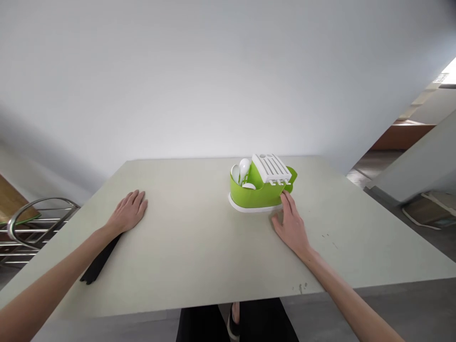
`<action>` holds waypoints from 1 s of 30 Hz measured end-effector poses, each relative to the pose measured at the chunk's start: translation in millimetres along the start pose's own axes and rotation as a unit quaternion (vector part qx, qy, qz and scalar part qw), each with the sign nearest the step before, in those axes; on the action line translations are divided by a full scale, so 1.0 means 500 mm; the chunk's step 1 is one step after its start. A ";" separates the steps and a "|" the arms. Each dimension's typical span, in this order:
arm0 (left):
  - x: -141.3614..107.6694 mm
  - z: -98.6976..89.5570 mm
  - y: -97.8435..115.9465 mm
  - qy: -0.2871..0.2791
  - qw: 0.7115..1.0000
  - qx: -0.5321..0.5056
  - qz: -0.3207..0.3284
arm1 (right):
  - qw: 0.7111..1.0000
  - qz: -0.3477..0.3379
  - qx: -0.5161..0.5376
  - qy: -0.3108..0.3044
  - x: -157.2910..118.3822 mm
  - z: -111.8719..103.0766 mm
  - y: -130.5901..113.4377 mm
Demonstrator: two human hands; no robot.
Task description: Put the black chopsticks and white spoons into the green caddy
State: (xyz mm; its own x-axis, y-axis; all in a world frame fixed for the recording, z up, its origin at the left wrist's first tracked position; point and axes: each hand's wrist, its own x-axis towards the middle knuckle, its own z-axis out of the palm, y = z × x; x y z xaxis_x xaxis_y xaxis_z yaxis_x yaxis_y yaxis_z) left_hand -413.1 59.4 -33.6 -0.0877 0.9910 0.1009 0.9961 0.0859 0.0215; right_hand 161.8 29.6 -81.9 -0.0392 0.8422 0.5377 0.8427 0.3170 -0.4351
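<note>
A green utensil holder (254, 197) with a white base stands at the right of the table's middle, near the wall. White spoons (244, 167) poke out of its left part, and a slotted white rack (272, 167) with small hooks covers its right part. My right hand (292, 228) rests at the holder's front right corner, fingertips against the green side, thumb spread away and fingers stretched out. On the left, my left hand (128, 213) lies flat on the table, fingers extended. A long black bundle (103, 260), perhaps chopsticks, lies under that wrist and forearm, its far end hidden.
The pale table (192, 256) meets a white wall (199, 80) at its back edge. A metal rack (39, 228) stands beyond the left edge. Dark marks spot the table's front right. Beyond the right edge, a stool-like object (431, 209) stands on the floor.
</note>
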 end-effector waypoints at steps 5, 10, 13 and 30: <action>0.000 -0.055 0.089 0.105 0.990 0.033 0.086 | 1.000 -0.014 0.016 0.009 0.004 -0.002 -0.001; -0.020 -0.142 0.317 0.205 0.948 -0.089 0.227 | 1.000 -0.018 0.011 0.006 0.007 0.006 0.006; -0.043 -0.195 0.476 0.234 0.906 -0.134 0.326 | 1.000 -0.022 0.011 0.011 0.010 0.008 0.007; -0.036 -0.301 0.651 0.259 0.894 -0.279 0.237 | 0.997 -0.041 0.048 0.039 0.021 0.013 0.012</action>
State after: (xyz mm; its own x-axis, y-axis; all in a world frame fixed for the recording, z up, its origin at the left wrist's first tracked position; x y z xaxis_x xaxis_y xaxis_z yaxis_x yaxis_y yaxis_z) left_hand -89.0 54.3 121.4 0.2052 0.7089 0.6748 0.7744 -0.5392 0.3310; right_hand 163.1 43.0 -83.6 -0.0611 0.7758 0.6280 0.7831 0.4274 -0.4518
